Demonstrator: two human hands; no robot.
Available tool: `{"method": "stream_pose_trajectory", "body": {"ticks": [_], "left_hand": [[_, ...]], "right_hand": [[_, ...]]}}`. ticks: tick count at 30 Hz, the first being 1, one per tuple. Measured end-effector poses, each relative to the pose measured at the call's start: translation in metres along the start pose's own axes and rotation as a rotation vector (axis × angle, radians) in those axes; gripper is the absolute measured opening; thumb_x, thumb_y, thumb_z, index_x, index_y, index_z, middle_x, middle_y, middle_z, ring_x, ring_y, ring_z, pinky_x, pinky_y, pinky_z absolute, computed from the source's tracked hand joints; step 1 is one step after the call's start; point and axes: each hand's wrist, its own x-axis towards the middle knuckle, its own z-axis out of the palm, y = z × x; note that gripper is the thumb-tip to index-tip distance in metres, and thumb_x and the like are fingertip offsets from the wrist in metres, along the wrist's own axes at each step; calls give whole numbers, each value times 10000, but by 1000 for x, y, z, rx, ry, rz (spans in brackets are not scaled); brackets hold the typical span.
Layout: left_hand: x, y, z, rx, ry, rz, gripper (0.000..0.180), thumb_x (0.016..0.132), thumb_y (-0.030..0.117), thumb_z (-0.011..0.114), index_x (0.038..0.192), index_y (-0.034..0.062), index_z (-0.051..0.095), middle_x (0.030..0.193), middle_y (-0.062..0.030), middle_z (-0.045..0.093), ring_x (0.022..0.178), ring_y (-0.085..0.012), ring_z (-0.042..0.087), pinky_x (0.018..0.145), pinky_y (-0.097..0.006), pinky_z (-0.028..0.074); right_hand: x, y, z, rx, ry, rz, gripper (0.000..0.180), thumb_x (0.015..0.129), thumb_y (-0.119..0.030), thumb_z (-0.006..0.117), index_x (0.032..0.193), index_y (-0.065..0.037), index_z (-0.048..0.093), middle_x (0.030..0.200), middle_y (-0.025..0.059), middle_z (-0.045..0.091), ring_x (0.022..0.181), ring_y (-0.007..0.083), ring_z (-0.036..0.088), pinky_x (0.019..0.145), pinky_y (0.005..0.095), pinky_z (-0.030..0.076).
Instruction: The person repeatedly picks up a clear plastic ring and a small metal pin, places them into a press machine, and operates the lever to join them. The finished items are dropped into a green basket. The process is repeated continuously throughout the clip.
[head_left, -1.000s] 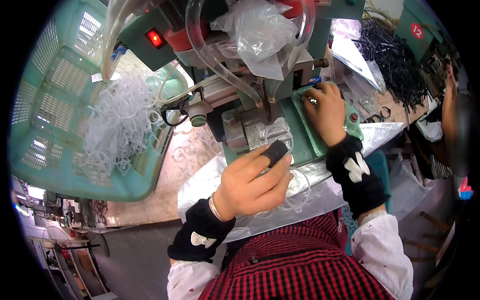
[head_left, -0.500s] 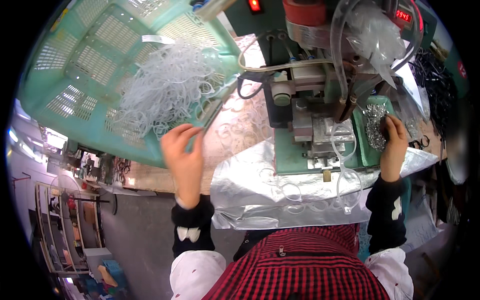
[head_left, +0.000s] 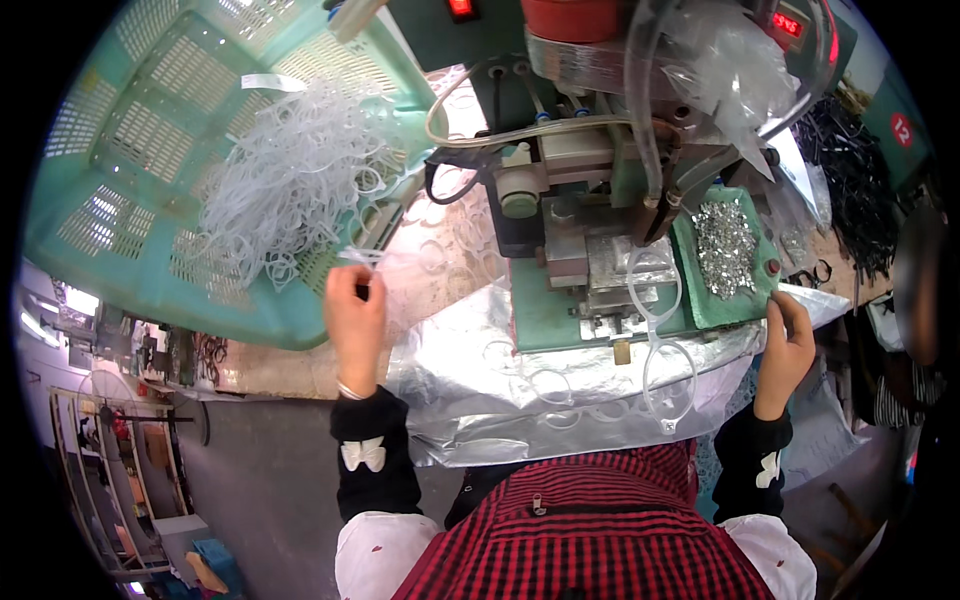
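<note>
Left hand (head_left: 354,312) lower, beside basket (head_left: 150,290)

Green press machine (head_left: 590,170), black loops pile (head_left: 850,180), silver foil sheet (head_left: 480,380) on bench.

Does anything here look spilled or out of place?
Yes: clear plastic rings lie scattered on the table beside the green basket, outside its heap. The left hand pinches one at the basket's edge; the right hand rests by the tray of metal bits.

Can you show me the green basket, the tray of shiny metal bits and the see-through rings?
green basket (head_left: 120,180), head view, on its slotted wall.
tray of shiny metal bits (head_left: 725,245), head view, on the pile.
see-through rings (head_left: 290,180), head view, mid-heap.
</note>
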Motion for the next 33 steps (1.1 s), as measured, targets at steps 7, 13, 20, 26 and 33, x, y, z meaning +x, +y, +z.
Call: {"method": "stream_pose_trajectory", "body": {"ticks": [7,13,20,26,33], "left_hand": [[90,-74,32,414,-146,57,254,906,210,517,925,-12,639,905,-248,670,813,-459,618,741,-531,487],[68,-35,45,595,-407,105,186,860,184,553,843,84,710,865,-197,703,817,-407,669,706,-505,525],[22,62,20,-636,-16,-16,102,1010,135,609,1079,65,634,905,6,624,732,-48,539,589,-223,416],[14,156,-39,-1075,394,333,127,1028,142,543,1114,48,542,1052,-161,665,905,-264,681,827,-418,615],[-15,212,-6,-599,-158,1059,214,786,63,770,964,44,654,1105,-185,712,584,-204,574,507,-280,419]], "right_hand": [[21,-111,52,288,-415,-227,171,840,22,655,1007,29,689,940,83,686,894,167,642,816,275,479],[26,-122,115,649,-437,-10,383,780,16,715,1148,29,609,965,47,646,909,118,619,834,266,488],[10,-137,106,780,-465,148,450,814,50,693,1242,32,554,913,29,647,870,81,606,811,214,465],[6,-160,103,890,-471,249,485,818,47,682,1280,49,534,927,64,685,954,119,629,865,243,471],[26,-138,72,440,-481,-87,398,847,10,630,1244,24,605,1120,121,695,1089,203,643,964,332,475]]}}
